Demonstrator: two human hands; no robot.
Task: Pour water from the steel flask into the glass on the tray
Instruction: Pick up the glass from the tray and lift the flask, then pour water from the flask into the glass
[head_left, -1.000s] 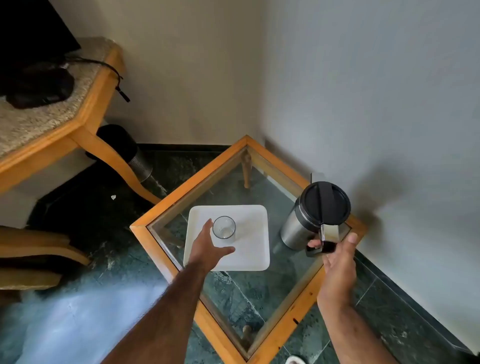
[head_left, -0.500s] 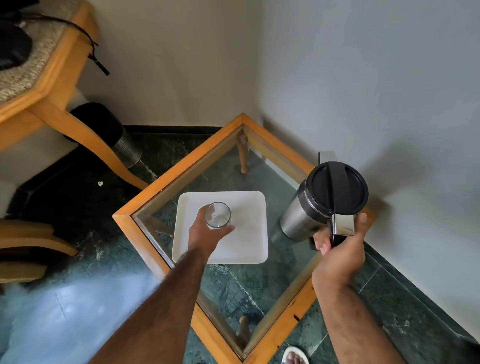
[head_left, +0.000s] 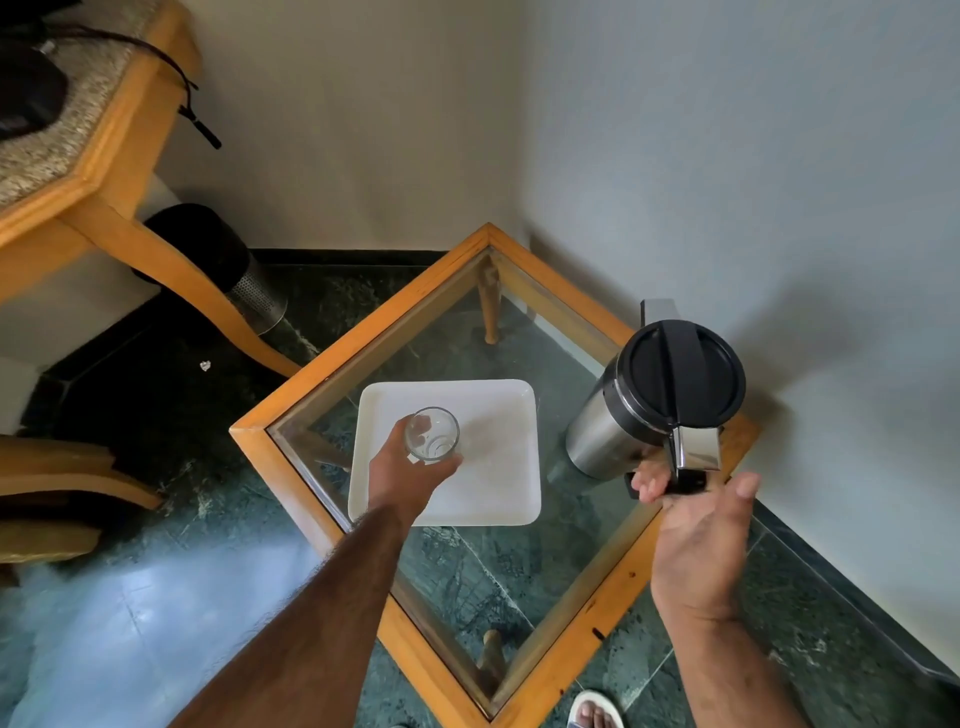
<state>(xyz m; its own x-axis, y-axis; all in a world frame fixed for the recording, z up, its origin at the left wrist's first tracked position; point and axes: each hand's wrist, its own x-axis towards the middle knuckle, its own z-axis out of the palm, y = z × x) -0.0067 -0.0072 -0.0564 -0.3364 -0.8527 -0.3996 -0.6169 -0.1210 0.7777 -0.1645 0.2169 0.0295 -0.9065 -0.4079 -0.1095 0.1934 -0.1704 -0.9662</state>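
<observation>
1. While the steel flask (head_left: 613, 431) stands on the glass top at about 3 o'clock of the tray, the right hand (head_left: 696, 530) sits at its black handle (head_left: 685, 480), palm up, thumb spread away to the right and the fingers curled loosely toward the handle without closing on it.
2. The flask's black lid (head_left: 680, 371) is on, and its steel spout (head_left: 655, 310) points to 12 o'clock, toward the wall.
3. The left hand (head_left: 408, 475) wraps the clear drinking glass (head_left: 432, 434) from 7 o'clock, thumb on the right side and fingers on the left, pinching it between them.
4. The glass is upright over the left half of the white square tray (head_left: 498, 457); whether its base touches the tray cannot be told. It looks empty.
5. The tray lies flat on the wood-framed glass table (head_left: 363, 338), which sits in the room corner with 1 corner pointing to 12 o'clock.
6. At 10 o'clock of the table a black perforated bin (head_left: 223, 265) stands on the green marble floor, under a wooden desk (head_left: 104, 171).
7. At 6 o'clock a sandalled foot (head_left: 595, 712) shows by the table's near corner.
</observation>
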